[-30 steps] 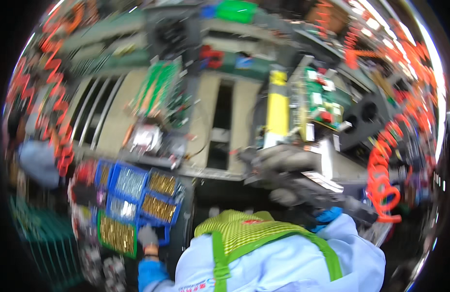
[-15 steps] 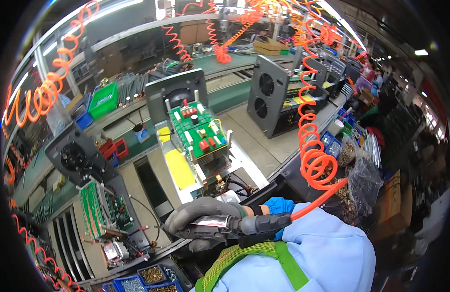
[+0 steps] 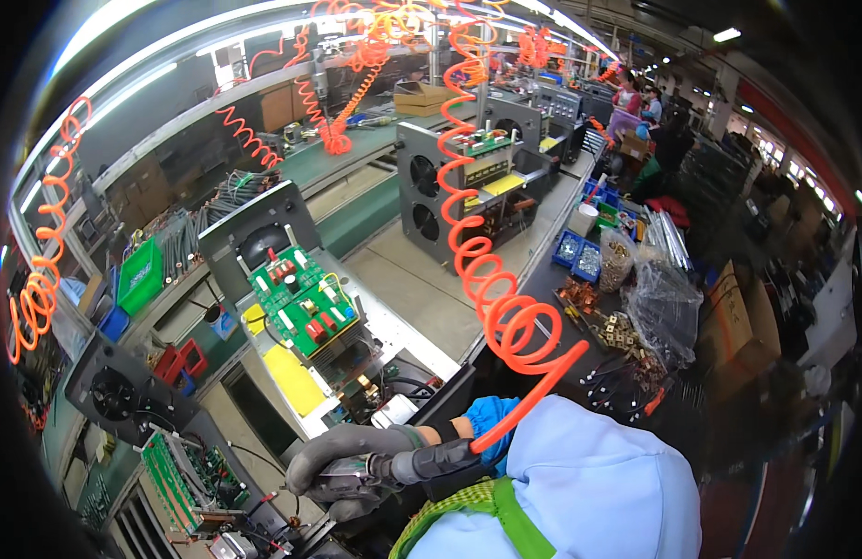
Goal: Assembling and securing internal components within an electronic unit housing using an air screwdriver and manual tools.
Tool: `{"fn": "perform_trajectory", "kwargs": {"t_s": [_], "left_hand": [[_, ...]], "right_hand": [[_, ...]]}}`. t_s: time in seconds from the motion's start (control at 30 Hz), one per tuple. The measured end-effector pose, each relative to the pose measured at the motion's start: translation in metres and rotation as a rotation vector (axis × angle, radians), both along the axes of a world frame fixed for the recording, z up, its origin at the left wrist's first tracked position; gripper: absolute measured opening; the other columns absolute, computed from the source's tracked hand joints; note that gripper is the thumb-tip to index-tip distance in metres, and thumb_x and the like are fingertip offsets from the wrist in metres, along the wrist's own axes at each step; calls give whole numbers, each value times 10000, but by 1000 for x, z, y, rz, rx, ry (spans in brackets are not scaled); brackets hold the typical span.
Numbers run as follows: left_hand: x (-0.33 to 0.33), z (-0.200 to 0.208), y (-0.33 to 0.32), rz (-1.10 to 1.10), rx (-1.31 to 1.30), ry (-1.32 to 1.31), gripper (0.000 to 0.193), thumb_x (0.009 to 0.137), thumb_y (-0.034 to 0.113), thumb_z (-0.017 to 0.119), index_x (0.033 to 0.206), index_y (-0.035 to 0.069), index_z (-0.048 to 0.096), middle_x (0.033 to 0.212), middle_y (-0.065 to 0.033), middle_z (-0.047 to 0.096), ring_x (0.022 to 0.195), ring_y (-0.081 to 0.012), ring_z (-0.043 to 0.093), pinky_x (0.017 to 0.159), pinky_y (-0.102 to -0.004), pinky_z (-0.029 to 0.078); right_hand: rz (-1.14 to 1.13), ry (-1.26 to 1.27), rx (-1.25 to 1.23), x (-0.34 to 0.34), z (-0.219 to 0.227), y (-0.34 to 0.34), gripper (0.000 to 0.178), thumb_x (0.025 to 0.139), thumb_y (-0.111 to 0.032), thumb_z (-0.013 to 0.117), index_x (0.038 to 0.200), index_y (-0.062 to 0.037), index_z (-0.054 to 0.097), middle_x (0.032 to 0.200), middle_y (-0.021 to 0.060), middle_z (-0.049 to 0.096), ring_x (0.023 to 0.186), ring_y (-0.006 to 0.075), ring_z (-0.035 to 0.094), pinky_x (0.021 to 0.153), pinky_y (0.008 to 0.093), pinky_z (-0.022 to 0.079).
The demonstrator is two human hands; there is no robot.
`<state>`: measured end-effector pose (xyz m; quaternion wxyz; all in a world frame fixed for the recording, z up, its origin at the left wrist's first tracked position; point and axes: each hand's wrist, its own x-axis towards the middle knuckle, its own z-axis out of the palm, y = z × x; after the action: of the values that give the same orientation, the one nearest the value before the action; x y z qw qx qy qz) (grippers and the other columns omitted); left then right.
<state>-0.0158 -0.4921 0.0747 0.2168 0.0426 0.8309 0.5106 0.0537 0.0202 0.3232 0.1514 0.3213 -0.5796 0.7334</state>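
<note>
The right hand, in a soft matte grey glove point(image 3: 330, 460), is gripping a dark, barrel-shaped handheld tool with a silvery flank point(image 3: 382, 470), its fingers curling together and clamping around the tool's body. The tool is sitting near the lower edge, just in front of the person. A glossy orange-red coiled hose point(image 3: 533, 396) is leading from its rear end and winding upward in springy rings. A crinkled bright-blue cuff point(image 3: 491, 415) is covering the lower forearm. The left hand is lying out of view, so its fingers cannot be told. Beyond the tool, a flat green circuit board studded with red and white blocks point(image 3: 300, 303) is resting beside a smooth yellow sheet point(image 3: 293, 380), and an upright dark-grey panel with a round fan point(image 3: 263, 240) is standing behind.
</note>
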Motion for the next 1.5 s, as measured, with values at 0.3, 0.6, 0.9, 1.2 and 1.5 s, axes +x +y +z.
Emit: {"fn": "perform_trajectory", "kwargs": {"t_s": [0.3,0.6,0.9,1.2,1.5], "left_hand": [[-42,112,93,141,543,-213,659,805,438,708,1284,61,457,1132,-89,605,936,-266,620,781,-421,530],[-39,191,314,51,1019,-615,280,1022,387,373,976,161,533,653,75,379,407,-9,278,348,-167,244],[-5,225,495,-403,1223,-947,372,936,493,501,926,127,563,610,80,335,458,-32,286,452,-192,239],[19,227,552,-211,1117,-898,382,961,457,487,954,76,523,627,61,449,458,-36,351,433,-183,278],[8,211,563,-255,1005,-818,391,969,432,503,993,42,508,664,30,496,479,-33,377,441,-176,304]], "right_hand": [[-175,-15,129,10,1,2,453,744,-34,747,1139,13,530,967,58,595,872,120,575,719,268,485],[-506,501,299,47,50,49,355,827,-195,736,1057,33,591,931,158,649,873,373,652,720,427,530],[-662,588,449,110,56,129,562,713,-300,837,994,-22,437,881,175,583,833,335,643,713,461,558],[-520,594,294,108,35,192,538,719,-249,835,1000,30,471,878,221,596,775,349,652,617,439,573],[-404,497,472,101,30,218,520,798,-234,755,1108,-20,397,796,165,551,694,275,570,502,393,453]]}}
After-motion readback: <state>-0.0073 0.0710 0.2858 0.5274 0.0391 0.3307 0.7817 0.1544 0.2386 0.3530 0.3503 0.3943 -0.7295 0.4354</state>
